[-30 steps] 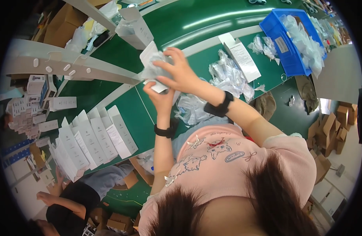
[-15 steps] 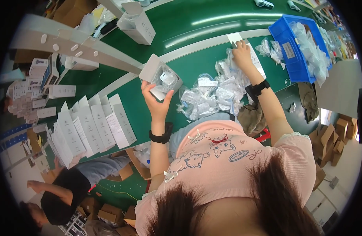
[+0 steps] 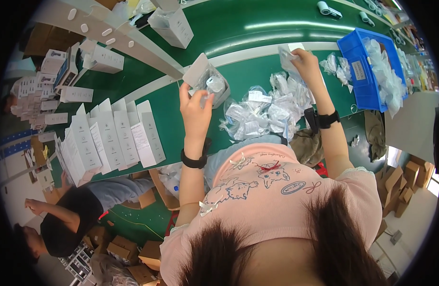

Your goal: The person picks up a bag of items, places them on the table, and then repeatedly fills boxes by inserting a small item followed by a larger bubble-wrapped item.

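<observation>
Green surface: green table, with pale strips running across it from left to far right.
Left hand: left hand raised over the table, fingers curled around an open white cardboard box holding a clear bagged part; the box flap tilts up to the far left.
Right hand: right hand stretched to the far right, fingers pinched on a small clear plastic bag at the far edge of the heap.
Heap: pile of clear plastic bags with white parts, on the table between the two hands.
Key relation: the pinched bag lies right of and slightly farther than the box; the box mouth faces right, towards it.
Blue bin: blue plastic crate of more bags, just right of the right hand.
Left side: row of upright white cartons.
</observation>
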Motion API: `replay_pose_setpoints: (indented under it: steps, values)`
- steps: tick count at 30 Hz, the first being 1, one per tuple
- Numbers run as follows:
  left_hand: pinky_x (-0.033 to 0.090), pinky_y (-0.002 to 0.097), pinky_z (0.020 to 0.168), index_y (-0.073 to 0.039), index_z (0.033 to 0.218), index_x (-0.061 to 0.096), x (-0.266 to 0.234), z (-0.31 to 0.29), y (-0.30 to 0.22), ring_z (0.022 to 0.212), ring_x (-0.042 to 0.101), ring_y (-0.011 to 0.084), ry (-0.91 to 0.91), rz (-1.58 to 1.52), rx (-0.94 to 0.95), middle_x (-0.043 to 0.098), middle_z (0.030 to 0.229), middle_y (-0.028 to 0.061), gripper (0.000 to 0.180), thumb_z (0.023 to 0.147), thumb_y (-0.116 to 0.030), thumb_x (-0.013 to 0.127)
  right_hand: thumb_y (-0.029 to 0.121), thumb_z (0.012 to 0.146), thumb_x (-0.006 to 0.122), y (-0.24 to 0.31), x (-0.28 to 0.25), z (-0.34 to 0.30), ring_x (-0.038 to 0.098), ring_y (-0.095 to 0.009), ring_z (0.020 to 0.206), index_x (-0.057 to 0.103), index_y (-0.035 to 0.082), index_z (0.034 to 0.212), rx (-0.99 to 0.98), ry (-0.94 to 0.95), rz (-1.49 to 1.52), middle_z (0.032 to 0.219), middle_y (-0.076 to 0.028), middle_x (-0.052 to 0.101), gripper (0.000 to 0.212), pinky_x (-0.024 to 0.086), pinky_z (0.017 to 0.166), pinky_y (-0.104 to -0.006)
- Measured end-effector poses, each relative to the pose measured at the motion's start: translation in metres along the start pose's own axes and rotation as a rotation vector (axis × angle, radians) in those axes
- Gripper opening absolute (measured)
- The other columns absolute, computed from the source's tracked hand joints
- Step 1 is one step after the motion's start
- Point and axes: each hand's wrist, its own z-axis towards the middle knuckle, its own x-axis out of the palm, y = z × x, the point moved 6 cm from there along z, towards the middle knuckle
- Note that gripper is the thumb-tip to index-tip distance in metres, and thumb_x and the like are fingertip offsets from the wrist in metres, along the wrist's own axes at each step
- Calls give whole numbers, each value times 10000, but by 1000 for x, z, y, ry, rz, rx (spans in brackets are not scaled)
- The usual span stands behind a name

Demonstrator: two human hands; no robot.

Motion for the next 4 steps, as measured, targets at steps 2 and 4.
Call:
replay_pose_setpoints:
  steps: [2, 4]
  values:
    - [392, 344, 841, -25, 900, 562, 1, 4, 5, 1052, 460, 325, 42, 33, -26, 397, 1218, 155, 294, 647, -78, 700, 131, 632, 717, 21, -8, -1, 439, -282, 1079, 627, 109, 955, 121, 60, 220, 1071, -66, 538, 336, 390, 870, -362]
    - [393, 348, 845, -30, 947, 570, 5, 8, 22, 1040, 471, 314, 153, -135, -304, 399, 1230, 139, 324, 652, -78, 696, 122, 724, 658, 71, -13, -11, 447, -278, 1063, 356, 193, 1296, -13, 140, 676, 1128, -74, 534, 650, 387, 872, -391]
